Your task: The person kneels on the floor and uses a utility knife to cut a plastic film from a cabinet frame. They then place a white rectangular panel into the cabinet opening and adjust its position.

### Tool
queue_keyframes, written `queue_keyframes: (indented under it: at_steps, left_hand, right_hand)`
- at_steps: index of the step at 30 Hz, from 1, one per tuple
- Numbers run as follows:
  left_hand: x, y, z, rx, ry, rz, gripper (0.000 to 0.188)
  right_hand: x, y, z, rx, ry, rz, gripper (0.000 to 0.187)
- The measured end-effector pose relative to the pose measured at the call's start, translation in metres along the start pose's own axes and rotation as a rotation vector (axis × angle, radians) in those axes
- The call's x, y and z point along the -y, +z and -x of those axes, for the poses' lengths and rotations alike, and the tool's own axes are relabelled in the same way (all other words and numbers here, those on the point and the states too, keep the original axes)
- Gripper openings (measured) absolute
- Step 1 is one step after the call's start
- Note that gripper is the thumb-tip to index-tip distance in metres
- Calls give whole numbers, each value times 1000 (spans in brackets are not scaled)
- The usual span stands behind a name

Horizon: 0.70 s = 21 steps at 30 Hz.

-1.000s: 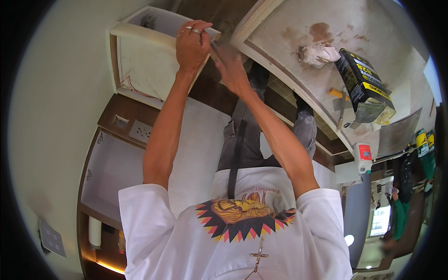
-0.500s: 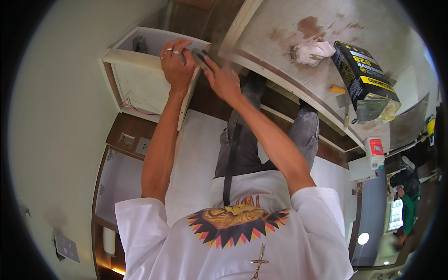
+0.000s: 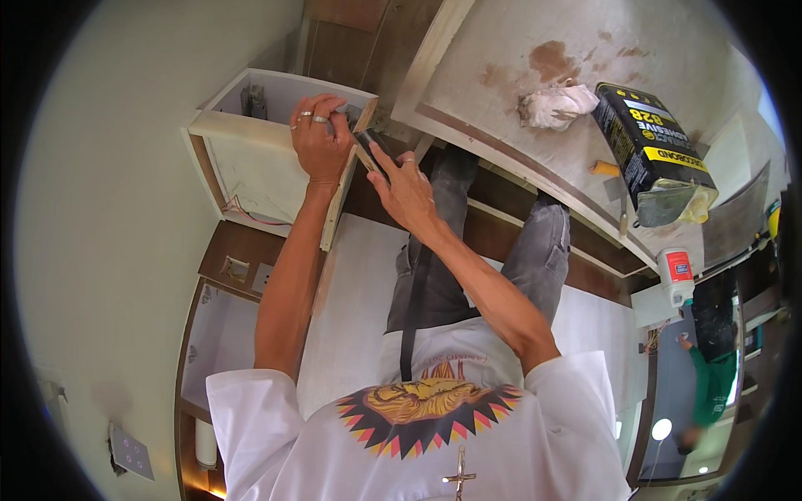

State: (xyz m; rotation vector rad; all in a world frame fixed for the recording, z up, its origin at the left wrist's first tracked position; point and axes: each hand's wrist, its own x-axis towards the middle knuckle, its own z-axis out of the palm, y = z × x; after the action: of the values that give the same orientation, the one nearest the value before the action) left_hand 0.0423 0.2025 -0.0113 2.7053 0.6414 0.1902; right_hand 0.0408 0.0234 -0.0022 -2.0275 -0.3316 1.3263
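Note:
My left hand (image 3: 321, 149), with rings on its fingers, is bent over the upper edge of a white, open-topped cabinet box (image 3: 251, 163) with pale wooden edges. My right hand (image 3: 408, 190) grips a dark, flat, block-like tool (image 3: 373, 147), its fingers laid along the top. The tool lies against the box's right wooden edge, close beside my left hand. Its underside is hidden, so its exact kind cannot be told. Inside the box, a grey metal fitting (image 3: 253, 102) shows at the back left.
To the right, a stained worktop (image 3: 493, 50) bears a crumpled white cloth (image 3: 557, 107), a black adhesive can (image 3: 652, 138) and a scraper (image 3: 620, 188). A white bottle (image 3: 675, 275) stands near its edge. Thin wires (image 3: 242, 209) hang at the box. A person in green (image 3: 710, 380) is far right.
My right hand and the dark tool have slid a short way toward me along the box's wooden edge. My left hand stays on the box. The whole view has shifted slightly.

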Motion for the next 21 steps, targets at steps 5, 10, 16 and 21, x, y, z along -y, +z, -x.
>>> queue_keyframes:
  at_steps: [5,10,16,21]
  left_hand:
    - [-8,-3,-7,7,15,29,26]
    - [-2,-3,-1,-10,27,5,25]
    - [-5,0,-13,-3,16,25,24]
    - [-4,-6,-7,19,12,11,25]
  right_hand:
    - [-10,10,-30,-45,67,-24,53]
    - [3,11,2,-36,44,-118,51]
    - [2,10,-38,54,183,-65,57]
    - [-2,20,-27,-68,183,-345,62]
